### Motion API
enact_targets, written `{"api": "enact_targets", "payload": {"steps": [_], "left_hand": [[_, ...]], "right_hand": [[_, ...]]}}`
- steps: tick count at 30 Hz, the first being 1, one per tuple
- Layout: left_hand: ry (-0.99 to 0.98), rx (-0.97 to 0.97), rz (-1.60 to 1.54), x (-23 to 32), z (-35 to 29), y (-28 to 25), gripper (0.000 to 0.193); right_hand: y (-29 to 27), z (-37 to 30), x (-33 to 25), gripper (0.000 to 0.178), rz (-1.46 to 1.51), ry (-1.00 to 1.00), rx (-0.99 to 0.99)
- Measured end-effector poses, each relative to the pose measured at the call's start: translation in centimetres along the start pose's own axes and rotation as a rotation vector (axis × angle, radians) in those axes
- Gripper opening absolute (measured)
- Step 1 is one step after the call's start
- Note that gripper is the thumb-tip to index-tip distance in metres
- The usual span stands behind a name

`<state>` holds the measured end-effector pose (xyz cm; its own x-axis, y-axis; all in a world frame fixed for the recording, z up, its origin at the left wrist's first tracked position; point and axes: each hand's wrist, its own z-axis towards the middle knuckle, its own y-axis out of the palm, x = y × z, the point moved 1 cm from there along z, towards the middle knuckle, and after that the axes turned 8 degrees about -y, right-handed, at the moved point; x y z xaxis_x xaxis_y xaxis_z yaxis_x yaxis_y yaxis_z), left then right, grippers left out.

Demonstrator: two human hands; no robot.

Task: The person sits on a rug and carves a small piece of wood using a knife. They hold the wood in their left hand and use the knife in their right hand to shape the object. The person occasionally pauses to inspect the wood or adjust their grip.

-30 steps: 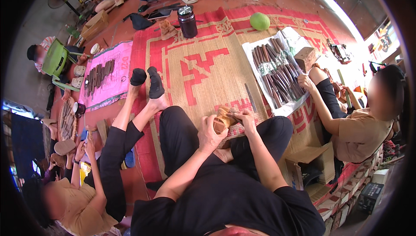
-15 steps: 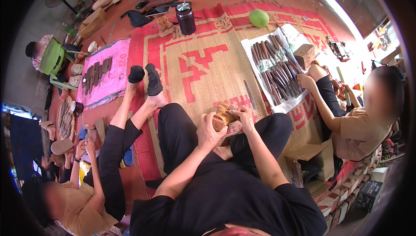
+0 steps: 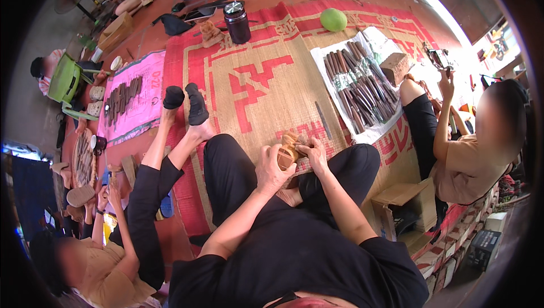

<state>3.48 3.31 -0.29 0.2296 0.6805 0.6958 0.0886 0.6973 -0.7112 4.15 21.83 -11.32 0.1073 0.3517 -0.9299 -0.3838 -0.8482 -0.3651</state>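
Observation:
Above my crossed legs, my left hand [image 3: 272, 170] is wrapped round a small brown wooden carving [image 3: 285, 159], its flat squarish base facing me. Against the carving's far right side, my right hand [image 3: 315, 156] has its fingers pinched together. Whether those fingers grip the carving itself or a small thing pressed to it is hidden. Just beyond my hands, a thin dark strip-like tool [image 3: 324, 116] lies on the red and tan woven mat [image 3: 260, 104].
On the right, a white sheet [image 3: 362, 136] bears several rows of carving tools [image 3: 362, 84], beside a brick [image 3: 395, 68]. A dark thermos [image 3: 237, 25], another wooden figure [image 3: 211, 34] and a green fruit [image 3: 334, 20] stand farther off. A cardboard box [image 3: 405, 195] is near my right knee; people sit on both sides.
The person on my right has moved a hand from the tools up to a raised position. My hands stay round the carving, with little visible shift; the whole view has drifted slightly.

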Motion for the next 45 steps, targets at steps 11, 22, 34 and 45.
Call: {"api": "enact_targets", "payload": {"steps": [11,22,34,45], "left_hand": [[-0.024,0.025,-0.002,0.1,-0.5,0.2,0.066],[0.042,-0.010,0.059,0.5,-0.4,0.4,0.067],[0.083,-0.039,0.007,1.1,-0.9,0.0,0.070],[0.164,-0.035,0.048,0.8,-1.7,0.7,0.072]], "right_hand": [[-0.2,0.4,0.5,0.034,0.329,0.205,-0.020],[-0.7,1.8,1.5,0.032,-0.002,0.161,0.087],[-0.2,1.5,3.1,0.030,-0.096,0.219,0.234],[0.3,0.7,-0.4,0.031,-0.168,0.164,0.134]]}}
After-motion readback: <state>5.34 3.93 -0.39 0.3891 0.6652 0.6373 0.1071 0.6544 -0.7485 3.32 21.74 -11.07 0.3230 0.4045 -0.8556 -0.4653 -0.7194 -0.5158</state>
